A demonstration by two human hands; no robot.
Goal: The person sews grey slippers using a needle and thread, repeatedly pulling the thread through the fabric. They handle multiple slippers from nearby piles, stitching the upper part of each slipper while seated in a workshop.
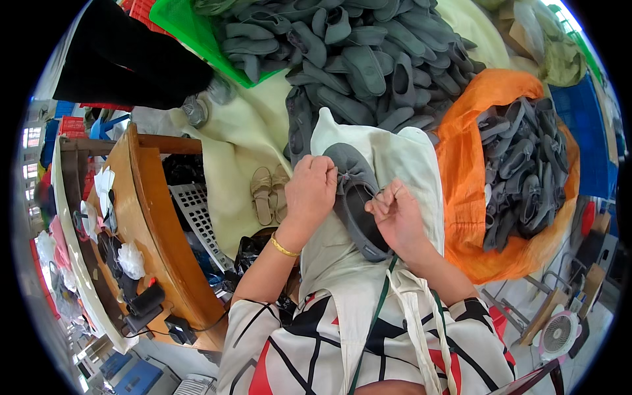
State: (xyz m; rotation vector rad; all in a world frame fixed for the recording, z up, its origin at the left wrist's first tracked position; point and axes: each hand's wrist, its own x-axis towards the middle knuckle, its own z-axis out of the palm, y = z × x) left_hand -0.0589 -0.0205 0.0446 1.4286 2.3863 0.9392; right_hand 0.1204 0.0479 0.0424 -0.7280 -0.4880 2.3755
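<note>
A grey slip-on shoe (356,227) with a gathered knot on its upper lies on the white apron (411,158) over my lap, toe pointing away from me. My left hand (312,189), a gold bangle on its wrist, is closed in a pinch at the left of the shoe's knot. At the right rim of the shoe's opening, the fingers of my right hand (397,212) are pinched together. Whatever sits between those right fingertips is too small to make out.
Ahead lies a big heap of grey shoes (368,72), partly in a green crate (172,26). An orange sack (461,191) of similar shoes stands at right. To the left are a wooden table (155,217) and a pair of beige sandals (262,197). A person's dark-clothed leg (131,62) is at upper left.
</note>
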